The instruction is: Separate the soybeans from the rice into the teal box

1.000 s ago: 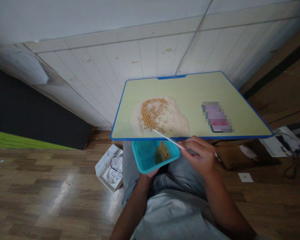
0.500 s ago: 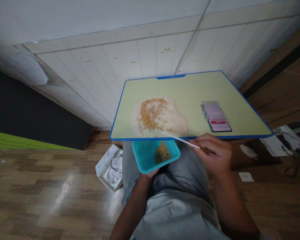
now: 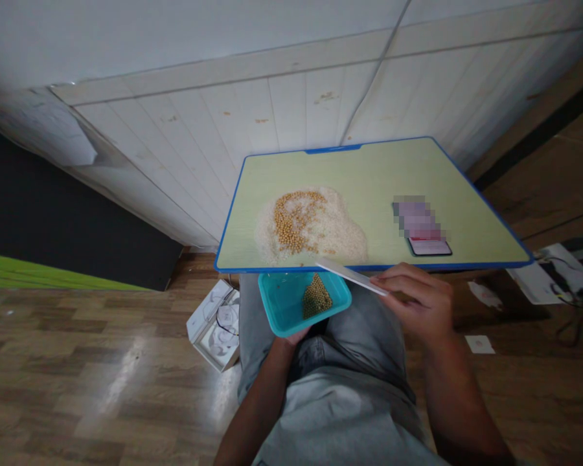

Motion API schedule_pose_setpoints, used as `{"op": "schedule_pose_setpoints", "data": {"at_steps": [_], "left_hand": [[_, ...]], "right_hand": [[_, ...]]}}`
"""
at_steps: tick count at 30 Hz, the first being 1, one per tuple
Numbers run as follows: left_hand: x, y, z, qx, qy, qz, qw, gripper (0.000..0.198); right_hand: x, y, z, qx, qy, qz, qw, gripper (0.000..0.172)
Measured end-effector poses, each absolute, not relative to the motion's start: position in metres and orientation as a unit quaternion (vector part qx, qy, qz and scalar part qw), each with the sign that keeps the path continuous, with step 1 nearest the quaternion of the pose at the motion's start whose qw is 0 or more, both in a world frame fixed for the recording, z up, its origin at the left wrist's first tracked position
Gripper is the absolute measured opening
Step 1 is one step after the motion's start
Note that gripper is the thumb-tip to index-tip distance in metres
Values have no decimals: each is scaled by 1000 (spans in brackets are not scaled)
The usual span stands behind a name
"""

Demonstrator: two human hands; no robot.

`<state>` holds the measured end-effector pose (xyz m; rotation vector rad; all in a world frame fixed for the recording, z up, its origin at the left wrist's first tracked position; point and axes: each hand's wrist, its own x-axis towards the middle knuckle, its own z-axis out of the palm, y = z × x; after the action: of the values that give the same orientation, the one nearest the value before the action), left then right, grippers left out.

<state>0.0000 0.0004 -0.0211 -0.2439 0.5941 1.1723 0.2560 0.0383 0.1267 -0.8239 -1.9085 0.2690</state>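
Here, right hand (image 3: 418,301) grip pinched on white strip (image 3: 350,275), left hand (image 3: 296,335) under teal tray (image 3: 284,301), grip hidden.

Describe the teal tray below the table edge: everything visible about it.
The teal tray is a shallow, rectangular container with rounded corners and a raised rim, plastic by its look. It sits level over the person's lap, just under the near edge of the table. The left hand supports it from beneath, mostly hidden. A small heap of yellowish beans lies in its right part; the rest of the floor is bare. The thin white card in the right hand reaches over its right rim.
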Motion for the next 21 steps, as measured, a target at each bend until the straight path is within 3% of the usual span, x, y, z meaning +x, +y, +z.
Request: {"op": "schedule_pose_setpoints", "data": {"at_steps": [11, 21], "left_hand": [[-1, -1, -33, -145, 263, 551, 779, 75], [-3, -1, -34, -165, 262, 545, 779, 81]], "right_hand": [[263, 38, 130, -361, -751, 120, 540, 17], [270, 38, 126, -330, -791, 126, 500, 20]]}}
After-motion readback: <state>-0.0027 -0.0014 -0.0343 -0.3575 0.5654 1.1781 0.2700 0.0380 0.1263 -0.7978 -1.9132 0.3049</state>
